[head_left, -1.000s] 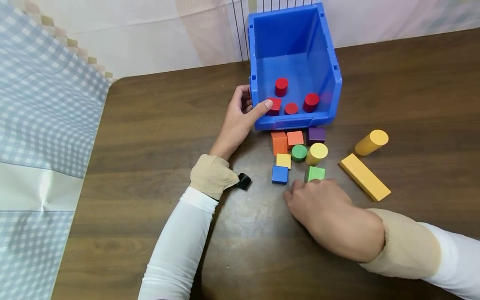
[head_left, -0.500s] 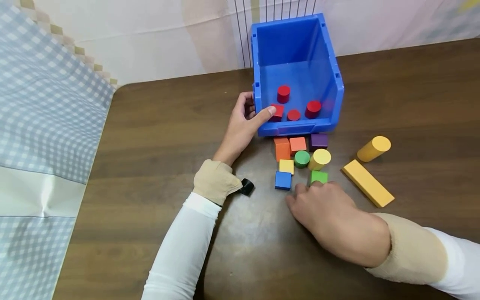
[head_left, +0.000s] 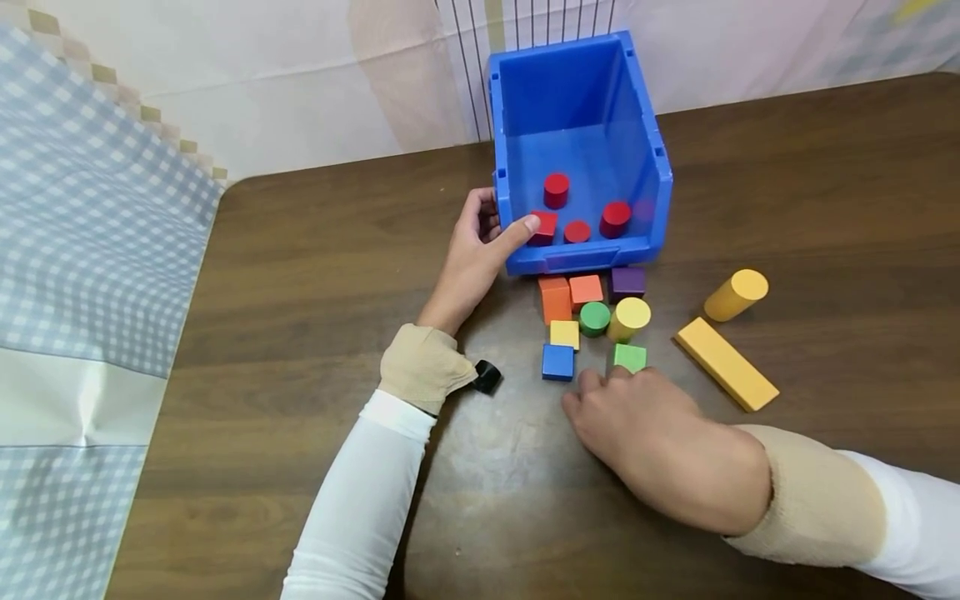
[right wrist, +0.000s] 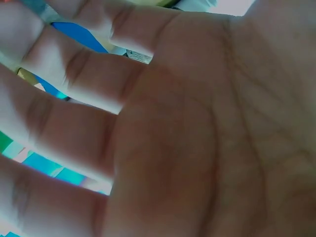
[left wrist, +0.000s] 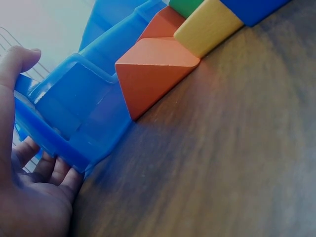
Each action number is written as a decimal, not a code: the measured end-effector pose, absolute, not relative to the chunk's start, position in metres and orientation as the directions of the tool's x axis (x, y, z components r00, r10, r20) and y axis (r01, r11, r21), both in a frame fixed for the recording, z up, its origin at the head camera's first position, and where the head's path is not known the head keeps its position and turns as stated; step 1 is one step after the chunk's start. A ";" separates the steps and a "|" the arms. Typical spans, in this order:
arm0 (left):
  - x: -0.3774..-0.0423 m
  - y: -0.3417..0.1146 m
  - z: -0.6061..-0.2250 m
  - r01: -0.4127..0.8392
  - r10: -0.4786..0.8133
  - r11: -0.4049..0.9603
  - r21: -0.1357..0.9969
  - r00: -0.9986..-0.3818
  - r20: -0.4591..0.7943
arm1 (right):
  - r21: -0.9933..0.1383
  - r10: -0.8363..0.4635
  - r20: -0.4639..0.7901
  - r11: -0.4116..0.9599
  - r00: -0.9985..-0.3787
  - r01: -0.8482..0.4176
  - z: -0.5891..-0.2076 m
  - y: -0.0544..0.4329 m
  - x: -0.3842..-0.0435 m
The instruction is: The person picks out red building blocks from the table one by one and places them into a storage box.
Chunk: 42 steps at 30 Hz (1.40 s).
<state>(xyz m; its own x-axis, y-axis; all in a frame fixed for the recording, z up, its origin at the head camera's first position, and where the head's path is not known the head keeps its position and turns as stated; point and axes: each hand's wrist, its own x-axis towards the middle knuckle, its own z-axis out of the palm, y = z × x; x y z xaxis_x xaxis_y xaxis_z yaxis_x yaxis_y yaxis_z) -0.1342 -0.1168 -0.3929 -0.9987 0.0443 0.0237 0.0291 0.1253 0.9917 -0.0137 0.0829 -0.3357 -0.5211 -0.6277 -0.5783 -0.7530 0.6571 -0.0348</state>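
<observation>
My left hand (head_left: 468, 271) grips the near left corner of a blue plastic bin (head_left: 585, 260), thumb over the rim and fingers against the outside wall. Inside the bin are three red cylinders (head_left: 557, 190) and a red block (head_left: 545, 227). My right hand (head_left: 667, 450) is low over the table, just behind a light green block (head_left: 630, 358). Its fingertips are hidden in the head view. In the right wrist view its palm (right wrist: 173, 138) is bare and the fingers are spread apart. A blue cube (head_left: 558, 363) sits left of its fingertips.
By the bin's front stand orange blocks (head_left: 556, 300), a purple block (head_left: 627, 284), a green cylinder (head_left: 595, 319), a yellow cylinder (head_left: 630, 318) and a yellow cube (head_left: 565, 334). Farther right are a tall yellow cylinder (head_left: 737, 294) and a long yellow block (head_left: 727, 364). A curtain (head_left: 300, 75) hangs behind the table.
The whole head view has shifted slightly with the camera. Both hands, the bin and the blocks keep nearly the same places relative to each other.
</observation>
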 end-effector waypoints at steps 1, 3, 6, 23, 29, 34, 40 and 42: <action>-0.134 -0.117 -0.392 0.027 0.044 0.127 0.992 -0.999 0.021 | -0.036 -0.624 -0.584 0.658 -0.519 -0.752 -0.335 0.082 -0.014; -0.134 -0.118 -0.391 0.026 0.043 0.129 0.991 -0.999 0.021 | -0.039 -0.619 -0.596 0.659 -0.512 -0.751 -0.335 0.081 -0.014; -0.135 -0.118 -0.389 0.035 0.042 0.124 0.992 -0.999 0.030 | -0.041 -0.613 -0.608 0.658 -0.504 -0.752 -0.333 0.079 -0.015; -0.138 -0.113 -0.389 0.028 0.046 0.116 0.993 -0.999 0.023 | -0.031 -0.612 -0.587 0.672 -0.530 -0.740 -0.334 0.080 -0.015; -0.133 -0.117 -0.394 0.021 0.029 0.113 0.993 -0.999 0.018 | -0.041 -0.587 -0.626 0.682 -0.513 -0.731 -0.335 0.074 -0.013; -0.129 -0.120 -0.396 0.002 0.026 0.126 0.992 -1.000 -0.001 | -0.058 -0.589 -0.646 0.673 -0.486 -0.737 -0.337 0.070 -0.010; -0.126 -0.121 -0.399 -0.012 0.020 0.121 0.993 -1.000 -0.014 | -0.067 -0.600 -0.648 0.658 -0.469 -0.750 -0.343 0.068 -0.009; -0.127 -0.121 -0.399 -0.012 0.021 0.117 0.993 -1.000 -0.014 | -0.064 -0.605 -0.644 0.652 -0.468 -0.755 -0.343 0.068 -0.009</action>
<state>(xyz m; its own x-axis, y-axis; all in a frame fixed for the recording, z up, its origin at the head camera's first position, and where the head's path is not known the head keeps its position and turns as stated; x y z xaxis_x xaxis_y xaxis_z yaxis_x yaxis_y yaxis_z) -0.1270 -0.1207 -0.3990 -0.9997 0.0214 -0.0142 -0.0116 0.1167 0.9931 -0.0093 0.0681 -0.3434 -0.4677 -0.6055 -0.6439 -0.7554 0.6521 -0.0644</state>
